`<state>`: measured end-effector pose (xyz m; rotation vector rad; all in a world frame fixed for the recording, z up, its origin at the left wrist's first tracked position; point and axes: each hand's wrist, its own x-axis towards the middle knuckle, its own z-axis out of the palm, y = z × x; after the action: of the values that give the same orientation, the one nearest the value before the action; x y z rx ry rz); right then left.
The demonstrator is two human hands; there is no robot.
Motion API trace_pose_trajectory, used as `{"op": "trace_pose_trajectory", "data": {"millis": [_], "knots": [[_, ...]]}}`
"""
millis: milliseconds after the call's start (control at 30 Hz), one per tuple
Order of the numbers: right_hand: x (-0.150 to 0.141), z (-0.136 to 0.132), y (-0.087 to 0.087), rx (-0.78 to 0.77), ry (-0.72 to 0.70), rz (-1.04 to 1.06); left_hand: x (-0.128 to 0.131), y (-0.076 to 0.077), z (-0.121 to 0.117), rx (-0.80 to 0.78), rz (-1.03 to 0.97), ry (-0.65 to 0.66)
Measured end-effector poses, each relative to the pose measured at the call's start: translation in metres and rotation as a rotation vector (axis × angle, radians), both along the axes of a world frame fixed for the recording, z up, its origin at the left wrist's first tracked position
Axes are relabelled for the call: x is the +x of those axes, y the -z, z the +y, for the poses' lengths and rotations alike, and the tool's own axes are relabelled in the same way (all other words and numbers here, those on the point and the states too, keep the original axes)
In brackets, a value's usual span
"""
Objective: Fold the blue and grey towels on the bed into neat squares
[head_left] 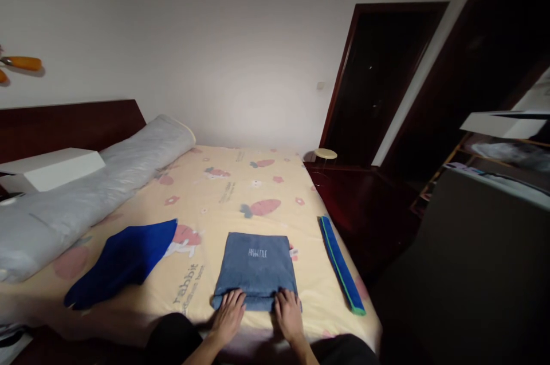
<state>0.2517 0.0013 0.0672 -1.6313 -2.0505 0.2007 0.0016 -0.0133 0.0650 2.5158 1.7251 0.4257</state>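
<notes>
One green-edged towel (342, 265), right, folded narrow; left hand (230, 310) and right hand (289, 311) grasp grey-blue towel (258, 270), only near edge rolled; we find blue cloth (124, 259), left, loose.

We see soft, matt fabric in the lettered cloth (258, 270), smooth printed cloth in the bedsheet (215, 217), faintly glossy plastic around the long roll (129, 156), and smooth, dark wood in the headboard (64, 126).

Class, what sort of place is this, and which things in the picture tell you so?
It looks like a bedroom: there is a large bed covered with a rabbit-and-carrot printed sheet, a dark headboard at its left end, and a dark door beyond it.
</notes>
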Motion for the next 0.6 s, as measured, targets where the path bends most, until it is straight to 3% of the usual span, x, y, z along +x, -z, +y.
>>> {"op": "trace_pose_trajectory", "data": {"millis": [100, 200, 333, 433, 500, 600], "knots": [[0.02, 0.004, 0.002, 0.029, 0.099, -0.026, -0.02, 0.006, -0.001, 0.049, 0.02, -0.033], [0.016, 0.005, -0.007, 0.042, 0.085, -0.019, -0.019, 0.003, 0.0, 0.007, 0.076, -0.047], [-0.029, 0.0, -0.022, -0.049, -0.158, 0.067, 0.015, -0.004, 0.008, -0.127, 0.092, -0.03], [-0.057, -0.003, -0.023, -0.127, -0.284, 0.107, 0.035, -0.006, 0.014, -0.152, -0.005, -0.075], [-0.056, -0.001, -0.017, -0.104, -0.25, 0.114, 0.036, -0.005, 0.016, -0.135, -0.071, -0.113], [-0.027, 0.005, -0.001, -0.012, -0.077, 0.085, 0.02, 0.001, 0.015, -0.077, -0.083, -0.134]]}}
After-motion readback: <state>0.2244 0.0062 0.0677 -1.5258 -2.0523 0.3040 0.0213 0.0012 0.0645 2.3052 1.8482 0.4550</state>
